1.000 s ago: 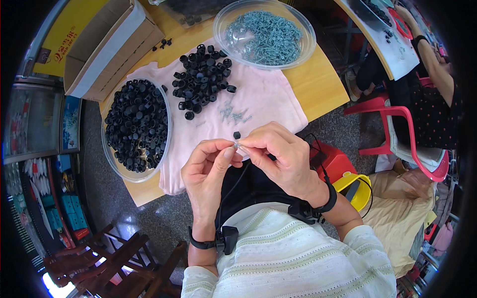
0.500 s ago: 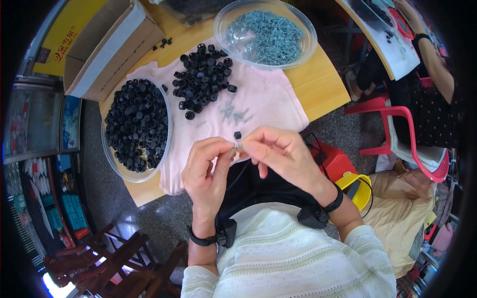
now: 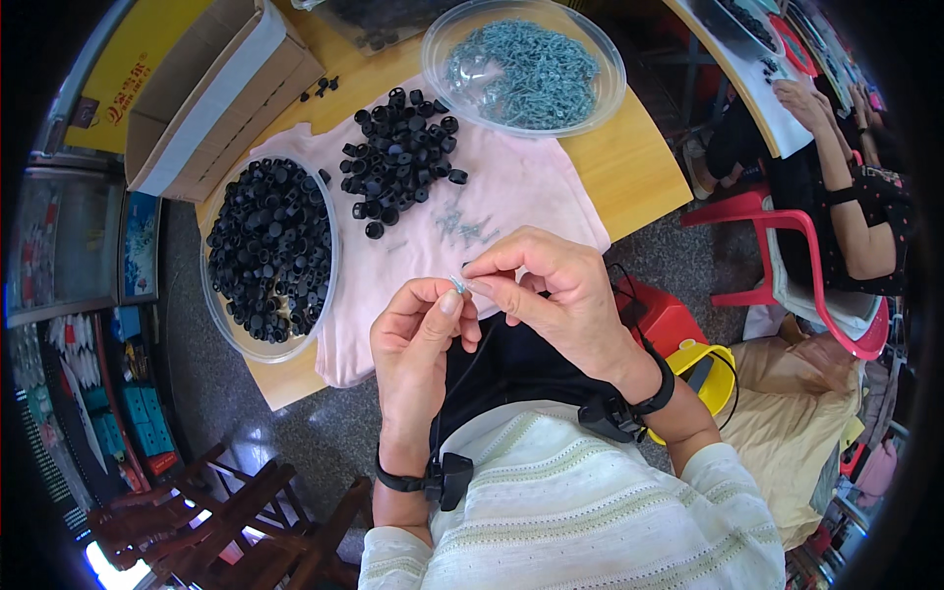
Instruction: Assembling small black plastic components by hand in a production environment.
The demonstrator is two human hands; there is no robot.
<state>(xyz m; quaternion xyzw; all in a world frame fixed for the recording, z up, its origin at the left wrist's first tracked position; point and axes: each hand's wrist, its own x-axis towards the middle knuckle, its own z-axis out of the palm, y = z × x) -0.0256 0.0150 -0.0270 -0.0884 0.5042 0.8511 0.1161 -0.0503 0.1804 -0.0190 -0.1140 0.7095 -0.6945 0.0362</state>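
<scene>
My left hand [image 3: 418, 329] pinches a small silvery screw [image 3: 457, 283] between thumb and index finger, above the near edge of the pink cloth. Right beside it, my right hand [image 3: 551, 295] is closed, thumb and index tips together; whatever lies between them is too small to make out. A bit of a small black cap [image 3: 465, 265] shows at the right index fingertip, mostly covered by it. Beyond my hands, several loose screws [image 3: 462, 226] lie on the cloth [image 3: 531, 187], with a heap of black caps [image 3: 401, 152] farther back.
A clear round tub [image 3: 332, 295] full of black caps stands at the left. At the back, another clear tub [image 3: 621, 93] holds many screws. An open cardboard box [image 3: 211, 118] sits at the far left. On the right are a red chair [image 3: 757, 211] and a co-worker's arm [image 3: 846, 197].
My right hand has shifted up and slightly left, its fingertips now largely covering the black cap. My left hand keeps the screw, now tilted up. At right, the co-worker's arm has moved.
</scene>
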